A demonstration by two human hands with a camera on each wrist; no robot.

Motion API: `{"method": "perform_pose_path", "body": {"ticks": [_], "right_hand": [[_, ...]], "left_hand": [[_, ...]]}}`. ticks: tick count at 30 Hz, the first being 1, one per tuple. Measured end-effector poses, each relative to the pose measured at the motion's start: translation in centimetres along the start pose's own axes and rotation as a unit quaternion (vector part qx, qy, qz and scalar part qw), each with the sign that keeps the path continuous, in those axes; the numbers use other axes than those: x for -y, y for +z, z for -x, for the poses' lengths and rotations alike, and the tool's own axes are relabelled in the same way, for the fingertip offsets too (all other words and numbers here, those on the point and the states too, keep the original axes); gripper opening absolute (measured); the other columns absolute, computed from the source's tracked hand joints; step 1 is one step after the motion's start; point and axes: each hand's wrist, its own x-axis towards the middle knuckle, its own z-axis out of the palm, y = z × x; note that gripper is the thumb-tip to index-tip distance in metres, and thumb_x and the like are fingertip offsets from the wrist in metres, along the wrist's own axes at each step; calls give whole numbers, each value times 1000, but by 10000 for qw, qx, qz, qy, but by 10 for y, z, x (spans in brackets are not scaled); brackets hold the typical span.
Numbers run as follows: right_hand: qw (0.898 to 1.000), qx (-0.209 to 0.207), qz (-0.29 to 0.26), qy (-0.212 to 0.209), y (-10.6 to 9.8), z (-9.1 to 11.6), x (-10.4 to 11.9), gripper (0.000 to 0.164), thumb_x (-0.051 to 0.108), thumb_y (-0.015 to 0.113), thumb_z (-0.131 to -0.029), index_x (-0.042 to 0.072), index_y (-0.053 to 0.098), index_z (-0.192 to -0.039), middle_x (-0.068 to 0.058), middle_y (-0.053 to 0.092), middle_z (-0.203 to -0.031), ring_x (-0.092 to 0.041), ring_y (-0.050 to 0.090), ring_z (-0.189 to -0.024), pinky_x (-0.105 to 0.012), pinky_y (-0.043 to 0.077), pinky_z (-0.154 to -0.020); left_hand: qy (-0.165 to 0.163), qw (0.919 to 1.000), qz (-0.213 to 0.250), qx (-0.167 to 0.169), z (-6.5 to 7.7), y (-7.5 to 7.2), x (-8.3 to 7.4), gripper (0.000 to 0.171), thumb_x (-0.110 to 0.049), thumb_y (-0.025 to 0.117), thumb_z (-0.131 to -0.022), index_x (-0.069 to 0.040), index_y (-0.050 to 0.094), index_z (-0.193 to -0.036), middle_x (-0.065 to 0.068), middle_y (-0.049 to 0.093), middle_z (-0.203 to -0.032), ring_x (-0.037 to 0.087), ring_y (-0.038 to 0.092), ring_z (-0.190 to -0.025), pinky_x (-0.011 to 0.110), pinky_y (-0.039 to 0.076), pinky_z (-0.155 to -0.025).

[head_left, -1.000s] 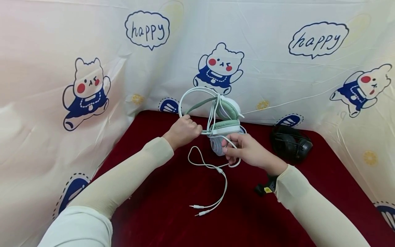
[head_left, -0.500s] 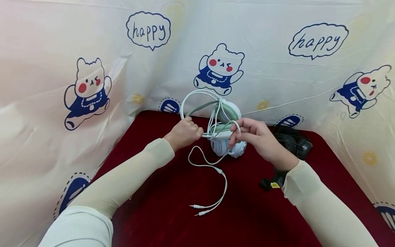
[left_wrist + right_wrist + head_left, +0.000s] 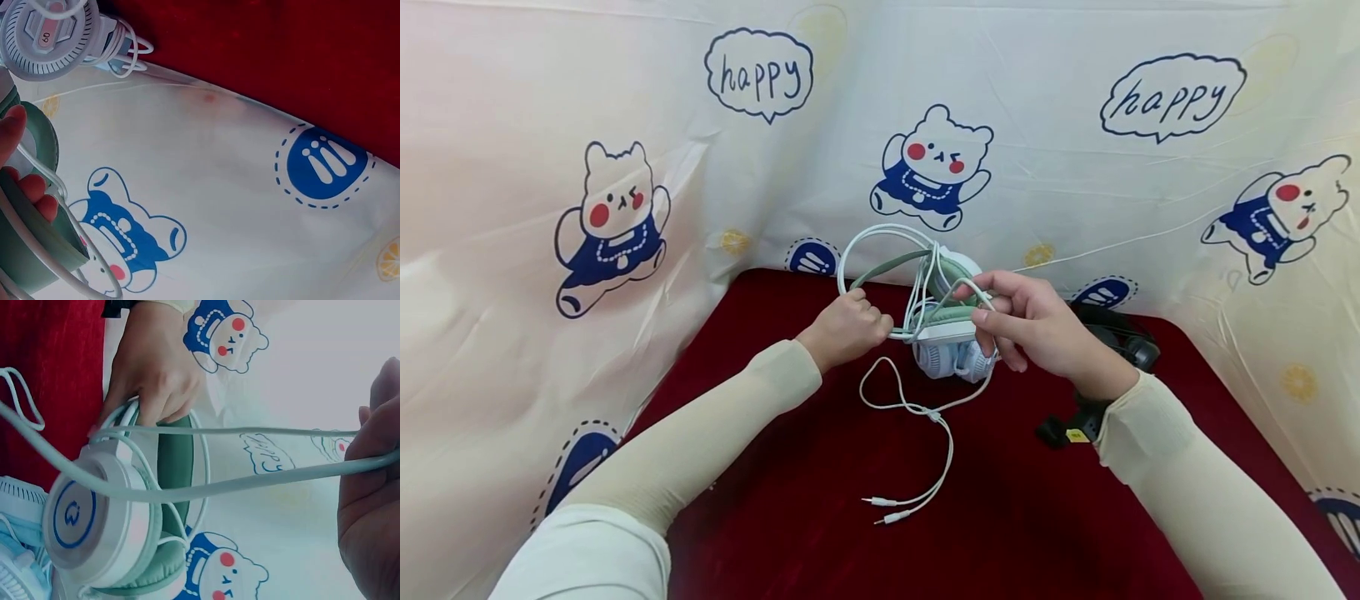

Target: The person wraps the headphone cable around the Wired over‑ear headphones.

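Note:
My left hand (image 3: 846, 329) grips the headband of white-and-green headphones (image 3: 946, 333), held tilted at the back of the table. Strands of white cable loop round the headband and an ear cup (image 3: 115, 519). In front of the ear cups, my right hand (image 3: 1030, 321) holds a bend of this cable (image 3: 250, 482) between thumb and fingers. The cable's lower part lies on the cloth, splits in two and ends in two plugs (image 3: 892, 518). Behind the held pair sits a pale blue object with ribbed round cups (image 3: 934, 358), partly hidden.
Black headphones (image 3: 1142, 352) lie at the right back, partly behind my right arm. A dark red cloth (image 3: 790, 500) covers the table. White printed fabric (image 3: 1052, 192) rises as walls at the back and sides. A black wrist device (image 3: 1060, 432) hangs below my right wrist.
My right hand has moved up and to the right, drawing the cable bend with it. The headphones have shifted slightly downward. The left hand keeps its grip; the two plugs lie where they were.

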Motion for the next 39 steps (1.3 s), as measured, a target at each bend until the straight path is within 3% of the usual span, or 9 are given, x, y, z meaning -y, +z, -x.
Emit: {"method": "perform_pose_path", "body": {"ticks": [7, 15, 23, 30, 39], "right_hand": [[9954, -538, 789, -31, -6, 1, 6, 21, 10, 53, -100, -6, 62, -110, -10, 51, -58, -21, 45, -39, -30, 42, -37], [9795, -894, 1792, -198, -19, 2, 13, 18, 11, 62, -95, 3, 73, -107, -6, 52, -64, -19, 43, -47, -29, 39, -39], [9576, -1112, 2636, -339, -27, -2, 15, 18, 12, 65, -94, 11, 76, -106, 1, 68, -88, -16, 53, -81, -26, 43, -65], [9346, -1492, 3230, -34, -36, -6, 17, 14, 18, 67, -92, 15, 78, -101, 3, 61, -76, -15, 50, -73, -27, 37, -59], [9158, -1699, 3628, -305, -44, -13, 15, 11, 15, 71, -88, 11, 78, -96, 2, 56, -69, -14, 47, -67, -26, 35, -55]], "left_hand": [[106, 9999, 22, -51, 3, -5, -3, 14, 0, 63, -85, -10, 65, -74, 5, 63, -63, 18, 62, -60, 31, 42, -59], [254, 9995, 104, -185, 7, -13, -11, 13, -1, 68, -83, -10, 65, -74, 5, 65, -64, 18, 63, -60, 31, 44, -61], [433, 9981, -40, -432, 10, -18, -18, 19, 0, 63, -83, -11, 58, -68, 4, 58, -58, 19, 59, -56, 32, 43, -62], [504, 9971, -96, -566, 14, -28, -21, 19, 0, 64, -82, -11, 58, -68, 4, 57, -57, 19, 58, -54, 31, 43, -61], [611, 9954, -147, -721, 17, -35, -23, 21, 2, 57, -84, -11, 55, -68, 4, 55, -56, 20, 57, -54, 33, 47, -67]]}}
